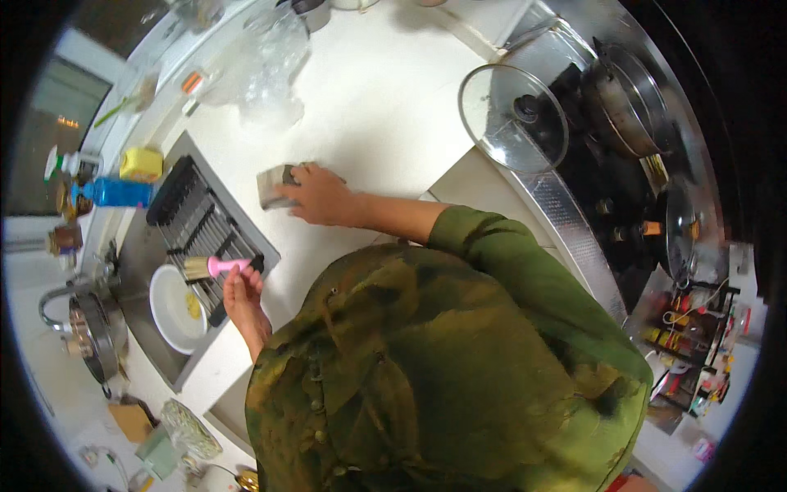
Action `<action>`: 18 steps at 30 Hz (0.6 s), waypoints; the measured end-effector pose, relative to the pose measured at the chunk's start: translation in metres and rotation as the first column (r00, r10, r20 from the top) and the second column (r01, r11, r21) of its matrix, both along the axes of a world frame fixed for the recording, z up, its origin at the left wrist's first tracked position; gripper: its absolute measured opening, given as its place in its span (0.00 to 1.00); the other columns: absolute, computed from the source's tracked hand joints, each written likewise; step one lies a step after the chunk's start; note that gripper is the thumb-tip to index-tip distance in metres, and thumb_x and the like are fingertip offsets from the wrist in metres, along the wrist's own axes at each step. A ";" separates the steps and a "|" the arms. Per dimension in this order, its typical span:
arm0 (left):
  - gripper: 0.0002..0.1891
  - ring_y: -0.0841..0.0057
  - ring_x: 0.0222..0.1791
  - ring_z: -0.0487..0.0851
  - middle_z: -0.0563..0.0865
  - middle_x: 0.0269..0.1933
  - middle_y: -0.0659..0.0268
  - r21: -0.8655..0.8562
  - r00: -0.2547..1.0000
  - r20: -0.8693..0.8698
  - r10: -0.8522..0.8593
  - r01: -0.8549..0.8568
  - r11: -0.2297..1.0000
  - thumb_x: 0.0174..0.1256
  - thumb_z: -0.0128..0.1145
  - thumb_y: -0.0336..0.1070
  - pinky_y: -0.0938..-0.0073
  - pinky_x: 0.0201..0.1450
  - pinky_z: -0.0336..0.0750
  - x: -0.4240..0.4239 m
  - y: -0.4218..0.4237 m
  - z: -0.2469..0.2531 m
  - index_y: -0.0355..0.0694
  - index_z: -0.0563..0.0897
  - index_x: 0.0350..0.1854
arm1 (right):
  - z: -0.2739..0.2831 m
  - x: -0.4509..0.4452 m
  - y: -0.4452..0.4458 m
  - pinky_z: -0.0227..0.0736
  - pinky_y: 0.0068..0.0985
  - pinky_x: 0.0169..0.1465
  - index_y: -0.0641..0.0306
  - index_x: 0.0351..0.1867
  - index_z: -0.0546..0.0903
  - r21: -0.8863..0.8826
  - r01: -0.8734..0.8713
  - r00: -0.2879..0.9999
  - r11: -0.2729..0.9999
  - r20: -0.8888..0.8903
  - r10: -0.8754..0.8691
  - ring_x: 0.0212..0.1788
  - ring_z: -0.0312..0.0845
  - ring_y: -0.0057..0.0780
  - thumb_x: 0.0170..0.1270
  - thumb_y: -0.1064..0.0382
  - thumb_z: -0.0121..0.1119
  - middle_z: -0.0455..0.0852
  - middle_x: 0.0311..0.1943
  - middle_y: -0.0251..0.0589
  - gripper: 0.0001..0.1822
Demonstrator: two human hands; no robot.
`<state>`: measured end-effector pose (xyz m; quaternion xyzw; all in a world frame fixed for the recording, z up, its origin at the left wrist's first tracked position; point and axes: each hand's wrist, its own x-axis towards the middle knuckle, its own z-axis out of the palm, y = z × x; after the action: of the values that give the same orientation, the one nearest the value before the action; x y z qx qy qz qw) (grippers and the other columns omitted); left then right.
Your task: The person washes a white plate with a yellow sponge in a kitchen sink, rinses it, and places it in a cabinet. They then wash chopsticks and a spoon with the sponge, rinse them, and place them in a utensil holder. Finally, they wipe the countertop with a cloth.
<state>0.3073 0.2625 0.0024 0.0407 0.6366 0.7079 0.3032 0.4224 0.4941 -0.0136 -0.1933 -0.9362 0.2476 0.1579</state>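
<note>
My left hand (245,298) grips the pink handle of a bristle brush (220,267) over the front edge of the sink. The pale bristles point left. On the white countertop (375,80), my right hand (329,198) is pressed over a grey-beige block (270,187), perhaps a sponge or folded cloth; it is blurred and partly covered by the fingers. A white bowl (161,295) with something yellow inside rests in the stainless steel sink (138,246), next to a black drying rack (206,215).
A clear plastic bag (270,67) lies on the far counter. Blue bottle (123,192) and yellow container (141,165) stand behind the sink, near the faucet (55,301). A glass lid (492,117) overhangs the cooktop's (615,178) edge, with a pot (615,104) beyond.
</note>
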 end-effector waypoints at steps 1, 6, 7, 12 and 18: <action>0.15 0.77 0.34 0.79 0.80 0.40 0.62 -0.007 1.000 0.000 -0.014 0.014 1.000 0.65 0.49 0.37 0.80 0.38 0.74 0.001 0.003 0.003 0.36 0.72 0.51 | -0.010 0.009 0.007 0.64 0.40 0.47 0.46 0.51 0.72 0.246 -0.003 1.000 0.969 0.004 0.002 0.53 0.65 0.41 0.46 0.52 0.63 0.70 0.52 0.43 0.27; 0.17 0.76 0.32 0.74 0.77 0.39 0.65 0.049 0.990 -0.002 -0.138 0.138 0.989 0.64 0.50 0.37 0.75 0.36 0.70 -0.015 0.010 -0.021 0.39 0.70 0.53 | -0.039 0.024 0.017 0.56 0.47 0.53 0.37 0.58 0.66 0.292 -0.018 0.995 0.956 -0.089 0.046 0.62 0.53 0.45 0.46 0.50 0.63 0.64 0.59 0.40 0.33; 0.16 0.77 0.32 0.74 0.77 0.39 0.65 -0.007 0.994 0.009 -0.109 0.109 0.994 0.64 0.49 0.37 0.77 0.35 0.70 -0.011 0.019 -0.012 0.39 0.70 0.53 | -0.044 0.020 0.017 0.55 0.48 0.55 0.37 0.58 0.66 0.272 -0.017 0.994 0.962 -0.099 0.046 0.63 0.51 0.46 0.47 0.49 0.62 0.63 0.60 0.40 0.33; 0.18 0.78 0.39 0.76 0.78 0.44 0.63 -0.154 0.903 -0.213 -0.372 0.345 0.926 0.65 0.48 0.38 0.77 0.40 0.71 -0.004 0.071 -0.005 0.38 0.69 0.55 | -0.026 0.046 0.026 0.47 0.48 0.60 0.44 0.56 0.68 0.291 -0.064 0.992 0.955 -0.087 0.093 0.65 0.48 0.48 0.50 0.54 0.59 0.61 0.61 0.46 0.28; 0.25 0.53 0.63 0.60 0.61 0.63 0.47 -0.656 -0.040 -0.745 -0.666 0.226 0.720 0.66 0.46 0.38 0.60 0.63 0.53 0.032 0.141 -0.015 0.35 0.60 0.63 | -0.046 0.146 0.016 0.52 0.43 0.62 0.58 0.40 0.79 0.092 0.110 0.961 0.990 -0.263 -0.082 0.63 0.54 0.49 0.48 0.55 0.62 0.67 0.56 0.54 0.17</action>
<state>0.3396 0.4038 -0.0128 0.6398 0.7293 0.2392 0.0383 0.5683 0.5103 -0.0598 -0.1960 -0.9089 0.2129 0.3002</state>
